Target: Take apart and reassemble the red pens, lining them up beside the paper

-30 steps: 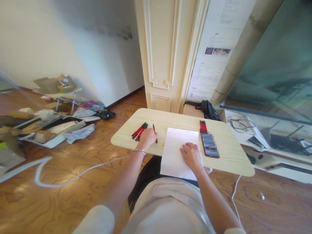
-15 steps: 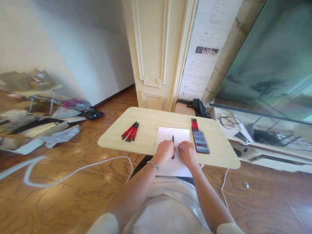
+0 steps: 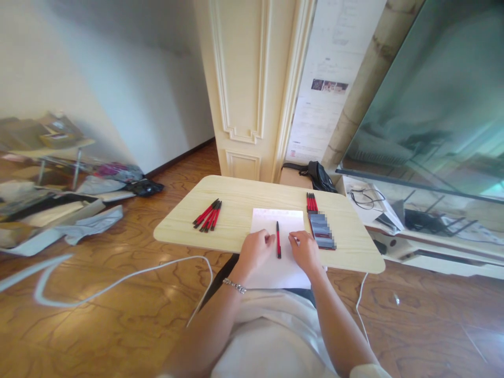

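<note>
A red-and-black pen (image 3: 278, 239) lies lengthwise on a white sheet of paper (image 3: 271, 270) at the near edge of a small light-wood table (image 3: 244, 197). My left hand (image 3: 255, 251) rests on the sheet just left of the pen, fingers loosely bent and apart from it, holding nothing. My right hand (image 3: 305, 251) lies flat on the sheet just right of the pen. A loose bunch of red-and-black pens (image 3: 207, 214) lies on the table's left part. A tidy row of the same pens (image 3: 312, 201) lies at the right, above a blurred flat object (image 3: 321, 231).
A white cable (image 3: 118, 283) trails over the wooden floor at the left. Boxes, bags and papers (image 3: 59, 210) clutter the floor at far left. A cream panelled pillar (image 3: 252, 89) stands behind the table, with a black bag (image 3: 321, 176) at its foot. A low cabinet and glass panel (image 3: 425, 157) stand to the right.
My left hand took one pen from the left bunch, carried it right to the paper and let it go there. My right hand stayed on the sheet. The camera view shifted left.
</note>
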Available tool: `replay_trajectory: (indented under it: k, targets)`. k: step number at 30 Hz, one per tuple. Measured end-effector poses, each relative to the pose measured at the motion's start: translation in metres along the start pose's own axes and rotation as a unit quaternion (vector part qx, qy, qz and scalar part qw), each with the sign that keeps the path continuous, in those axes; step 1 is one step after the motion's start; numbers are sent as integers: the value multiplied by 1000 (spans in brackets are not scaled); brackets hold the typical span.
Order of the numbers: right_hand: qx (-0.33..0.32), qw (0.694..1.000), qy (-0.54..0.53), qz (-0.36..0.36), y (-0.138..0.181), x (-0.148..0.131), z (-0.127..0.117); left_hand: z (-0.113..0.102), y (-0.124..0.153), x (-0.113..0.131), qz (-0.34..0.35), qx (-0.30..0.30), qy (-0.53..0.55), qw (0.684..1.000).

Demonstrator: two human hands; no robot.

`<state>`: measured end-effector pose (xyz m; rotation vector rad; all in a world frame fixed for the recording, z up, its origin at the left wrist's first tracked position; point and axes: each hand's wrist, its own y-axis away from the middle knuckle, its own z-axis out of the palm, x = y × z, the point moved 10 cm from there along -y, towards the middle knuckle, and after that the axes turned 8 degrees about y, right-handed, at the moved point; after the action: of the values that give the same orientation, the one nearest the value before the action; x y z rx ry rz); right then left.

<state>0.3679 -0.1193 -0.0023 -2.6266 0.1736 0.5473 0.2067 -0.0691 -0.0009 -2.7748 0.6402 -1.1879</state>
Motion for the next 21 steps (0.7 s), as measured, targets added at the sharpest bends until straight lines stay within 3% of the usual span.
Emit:
replay_trajectory:
  k: [4, 8, 15, 21]
  targets:
    - [-48, 998, 5, 34, -4, 4, 6, -21, 20, -13, -5, 60, 138, 989]
    - [-97, 993, 49, 41, -21, -5, 20, -26, 31, -24, -27, 76, 231, 970]
    - [-201, 961, 167, 93, -54, -13, 52, -14, 32, -23, -39, 49, 258, 964]
    - [-212, 964, 125, 97, -63, -11, 54, -13, 22, -16, -33, 27, 266, 963]
